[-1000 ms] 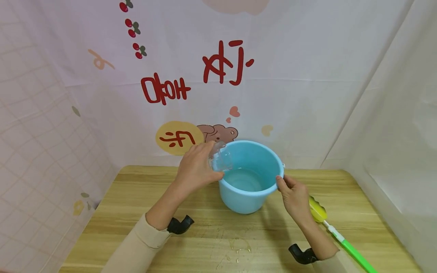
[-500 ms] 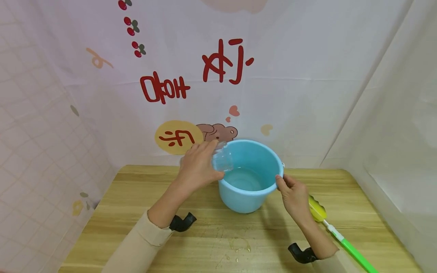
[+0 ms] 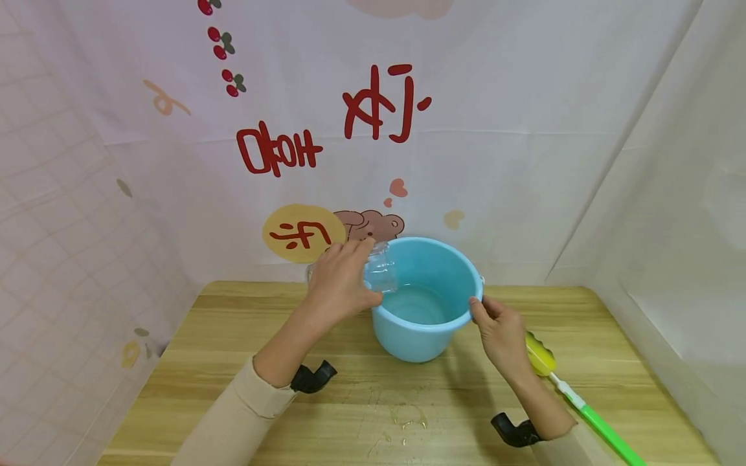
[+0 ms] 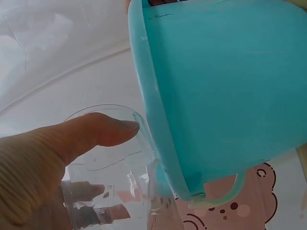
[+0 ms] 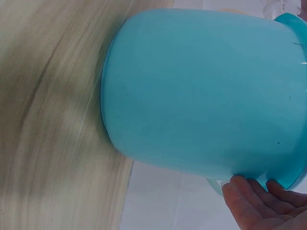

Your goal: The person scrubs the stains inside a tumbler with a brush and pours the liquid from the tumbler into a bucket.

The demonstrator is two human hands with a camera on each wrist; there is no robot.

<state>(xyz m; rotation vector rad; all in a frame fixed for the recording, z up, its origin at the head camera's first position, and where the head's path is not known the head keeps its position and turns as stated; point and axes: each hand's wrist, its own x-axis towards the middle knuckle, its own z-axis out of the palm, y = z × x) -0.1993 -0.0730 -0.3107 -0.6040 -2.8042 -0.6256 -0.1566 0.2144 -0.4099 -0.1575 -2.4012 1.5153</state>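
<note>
My left hand (image 3: 340, 281) grips a clear cup (image 3: 380, 268), which lies tilted on its side with its mouth over the left rim of a light blue bucket (image 3: 416, 340). In the left wrist view the thumb lies along the clear wall of the cup (image 4: 112, 179), and fingers show through it. Drops cling to the cup. A shallow layer of water (image 3: 416, 304) covers the bucket's bottom. On the bucket's right side my right hand (image 3: 502, 333) pinches the rim, thumb on top and fingers beneath. The right wrist view shows those fingers (image 5: 254, 199) against the outer wall.
A yellow-headed brush or duster with a green handle (image 3: 612, 433) lies at the right of the wooden table (image 3: 245, 336). Spilled water (image 3: 408, 416) wets the table in front of the bucket. A printed white cloth (image 3: 495, 162) hangs close behind.
The cup has rolled slightly in my left hand's grip toward lying flat, and its far end now shows left of the hand. My right hand and the bucket have stayed put.
</note>
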